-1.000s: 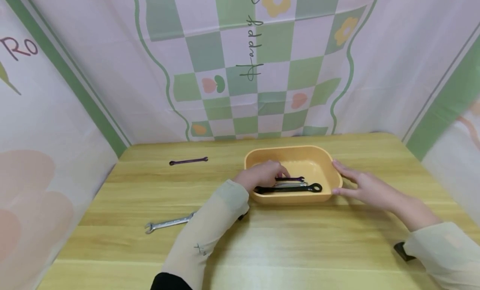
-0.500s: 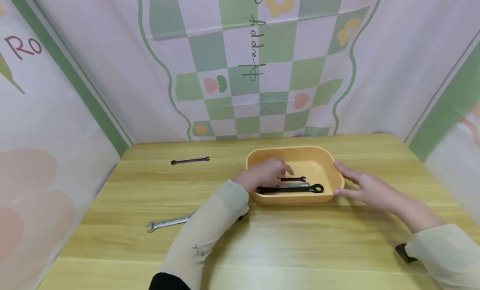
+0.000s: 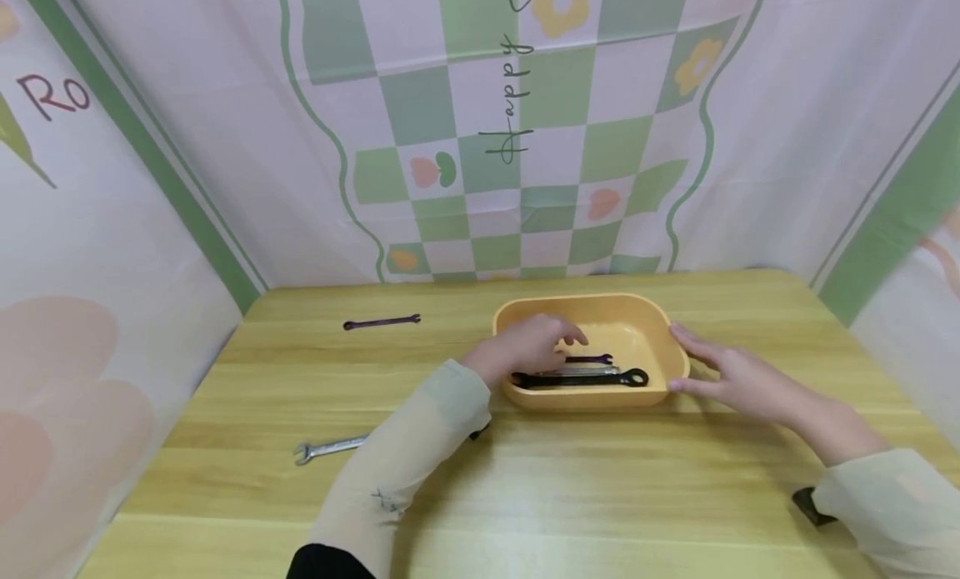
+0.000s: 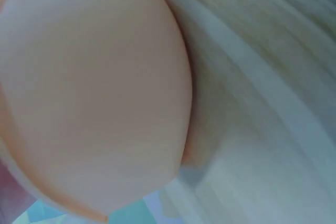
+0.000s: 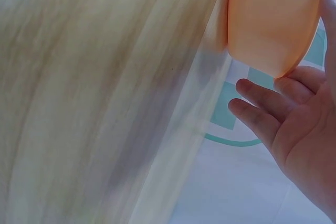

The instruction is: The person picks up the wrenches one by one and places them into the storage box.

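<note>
A yellow bin (image 3: 600, 400) stands toward the back of the table; its outer wall fills much of the left wrist view. My left hand (image 3: 536, 344) is inside its left part, forefinger extended and thumb low over the wrenches. In the bin lie a black ratchet wrench (image 3: 581, 380), a silver wrench (image 3: 588, 371) and a small purple wrench (image 3: 595, 359), their left parts partly under the hand. My right hand (image 3: 738, 377) rests against the bin's right end with fairly straight fingers, thumb at the front corner, forefinger at the back. In the right wrist view, two fingers (image 5: 257, 116) stand off the wall.
Another purple wrench (image 3: 382, 321) lies on the wooden table (image 3: 600, 496) at the back left. Nearer lies a silver open-end wrench (image 3: 330, 447), partly hidden by my left sleeve (image 3: 420, 446). A patterned cloth (image 3: 551, 162) hangs just behind the table's back edge.
My left hand has lifted and drawn slightly left over the wrenches, its forefinger straightening and more of the purple wrench showing. The right hand stays against the bin.
</note>
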`<state>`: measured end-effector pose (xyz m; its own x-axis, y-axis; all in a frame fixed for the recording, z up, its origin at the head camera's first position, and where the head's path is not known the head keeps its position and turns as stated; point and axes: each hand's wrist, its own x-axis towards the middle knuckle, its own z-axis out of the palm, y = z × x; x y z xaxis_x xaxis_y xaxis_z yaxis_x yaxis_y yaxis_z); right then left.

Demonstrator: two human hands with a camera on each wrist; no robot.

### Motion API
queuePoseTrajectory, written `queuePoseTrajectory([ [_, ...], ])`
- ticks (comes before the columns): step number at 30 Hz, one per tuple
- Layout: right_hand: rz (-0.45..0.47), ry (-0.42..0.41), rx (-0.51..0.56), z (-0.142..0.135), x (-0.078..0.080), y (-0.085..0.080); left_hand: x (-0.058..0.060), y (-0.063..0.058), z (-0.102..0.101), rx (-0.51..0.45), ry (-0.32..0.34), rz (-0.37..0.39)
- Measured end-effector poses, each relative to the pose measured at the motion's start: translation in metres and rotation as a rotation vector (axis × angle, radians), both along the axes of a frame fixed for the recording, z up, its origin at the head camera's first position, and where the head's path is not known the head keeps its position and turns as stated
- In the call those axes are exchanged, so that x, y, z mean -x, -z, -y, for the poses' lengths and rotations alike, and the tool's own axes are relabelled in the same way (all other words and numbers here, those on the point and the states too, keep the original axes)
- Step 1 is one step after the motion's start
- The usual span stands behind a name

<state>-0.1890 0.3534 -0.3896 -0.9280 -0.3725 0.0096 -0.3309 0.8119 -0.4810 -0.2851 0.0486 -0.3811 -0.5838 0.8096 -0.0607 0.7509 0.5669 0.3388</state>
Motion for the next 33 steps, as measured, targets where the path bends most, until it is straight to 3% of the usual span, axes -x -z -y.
queuePoseTrajectory([
  [7, 0.007, 0.004, -0.004, 0.0, 0.002, -0.001, 0.0, -0.009, 0.006, -0.028, -0.025, -0.013],
  [15, 0.0, 0.001, -0.02, 0.002, 0.002, -0.002, 0.003, -0.021, 0.013, -0.009, 0.01, -0.081],
  [24, 0.008, 0.003, -0.014, 0.0, 0.002, -0.001, 0.0, -0.033, 0.024, -0.095, -0.021, -0.03],
  [33, 0.002, -0.003, -0.005, -0.001, 0.002, 0.0, 0.003, -0.039, 0.037, -0.13, -0.052, 0.005],
])
